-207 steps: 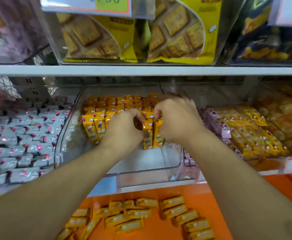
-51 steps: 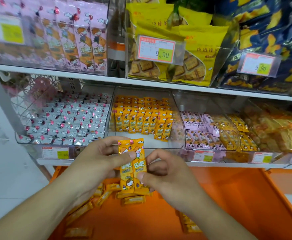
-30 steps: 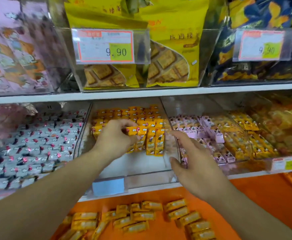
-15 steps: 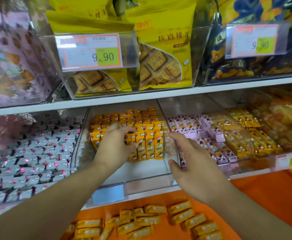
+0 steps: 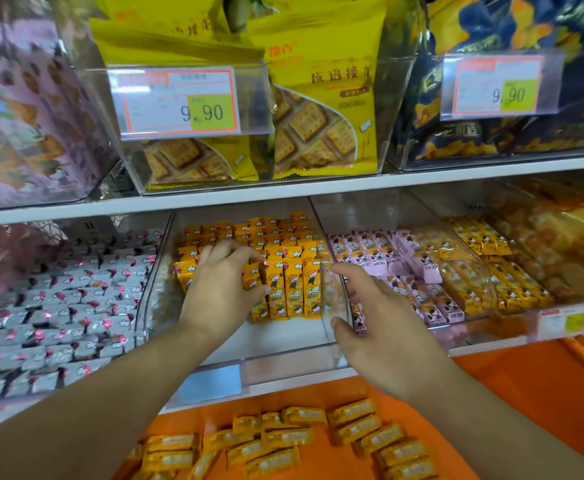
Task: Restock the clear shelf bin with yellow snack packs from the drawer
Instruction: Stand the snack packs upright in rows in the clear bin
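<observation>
Fingers (image 5: 230, 252) of the left hand (image 5: 223, 292) curl over the front row of yellow snack packs (image 5: 295, 289) inside the clear shelf bin (image 5: 249, 362), the thumb pressed against the face of the leftmost upright pack; the hand grips the packs at the left end of that row. Packs to the right of the thumb stand upright and free of the fingers. Fingers of the right hand (image 5: 384, 327) are spread and relaxed, holding nothing; the hand sits at the bin's right wall, thumb low near the front corner, index finger reaching towards the rightmost pack of the front row without visible contact.

Nearest the camera, the orange drawer (image 5: 526, 393) holds loose yellow packs (image 5: 283, 438) lying flat in a scatter. Above it, the bin's floor is bare in front of the standing row; further rows fill the back. Grey packs (image 5: 58, 306) fill the bin to the left, pink packs (image 5: 387, 258) the bin to the right. On the upper shelf (image 5: 283, 192), yellow biscuit bags (image 5: 321, 109) stand behind a price tag (image 5: 176, 100) reading 9.90.
</observation>
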Motion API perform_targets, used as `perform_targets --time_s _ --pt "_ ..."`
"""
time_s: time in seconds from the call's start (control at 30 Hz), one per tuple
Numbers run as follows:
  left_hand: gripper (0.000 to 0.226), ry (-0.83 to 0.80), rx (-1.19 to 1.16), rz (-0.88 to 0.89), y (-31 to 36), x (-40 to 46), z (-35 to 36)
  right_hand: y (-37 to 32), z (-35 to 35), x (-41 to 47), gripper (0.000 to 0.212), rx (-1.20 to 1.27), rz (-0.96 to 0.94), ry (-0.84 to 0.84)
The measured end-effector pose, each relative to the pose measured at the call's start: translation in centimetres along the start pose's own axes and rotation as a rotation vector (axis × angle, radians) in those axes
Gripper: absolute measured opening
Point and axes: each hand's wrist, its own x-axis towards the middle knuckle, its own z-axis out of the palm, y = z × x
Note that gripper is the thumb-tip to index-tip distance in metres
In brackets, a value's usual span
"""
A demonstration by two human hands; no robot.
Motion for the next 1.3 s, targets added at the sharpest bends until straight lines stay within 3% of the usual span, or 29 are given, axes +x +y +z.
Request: perform_targets --time_s 0.17,0.3,0.47,0.6,0.7,0.8,0.97,1.2,1.3 --pt "0.044 0.047 -0.102 0.022 1.1 -1.8 -1.8 0.0 -0.8 -0.7 0.068 0.043 0.017 -0.006" --pt "0.036 0.062 -0.198 0.118 3.2 -6.9 -4.0 -1.0 -1.4 -2.7 0.061 -0.047 -0.071 0.112" --pt "0.028 -0.014 -0.409 0.071 4.4 -16.3 -5.1 -1.9 -0.2 -6.2 0.038 0.065 -0.113 0.054" --pt "0.019 -0.180 -0.426 -0.016 1.8 -23.3 -2.1 -0.8 3.3 -9.2 0.026 0.096 -0.004 -0.143" --pt "0.021 -0.380 -0.354 -0.163 -1.2 -26.9 1.1 1.0 7.3 -11.5 0.019 0.130 0.257 -0.275" --pt "0.027 -0.585 -0.277 -0.302 -4.5 -29.6 3.9 4.1 11.8 -14.2 0.022 -0.010 0.377 -0.451" --pt "0.033 -0.900 -0.088 -0.303 -8.5 -32.5 7.3 7.5 18.1 -17.4 0.039 -0.136 0.338 -0.772" --pt "0.045 -1.141 -0.009 -0.202 -10.5 -33.8 11.4 12.4 19.9 -19.3 0.055 -0.286 0.159 -1.153" --pt "0.046 -1.181 -0.005 -0.179 -10.9 -33.9 12.1 14.4 19.4 -19.8 0.049 -0.380 0.119 -1.258"
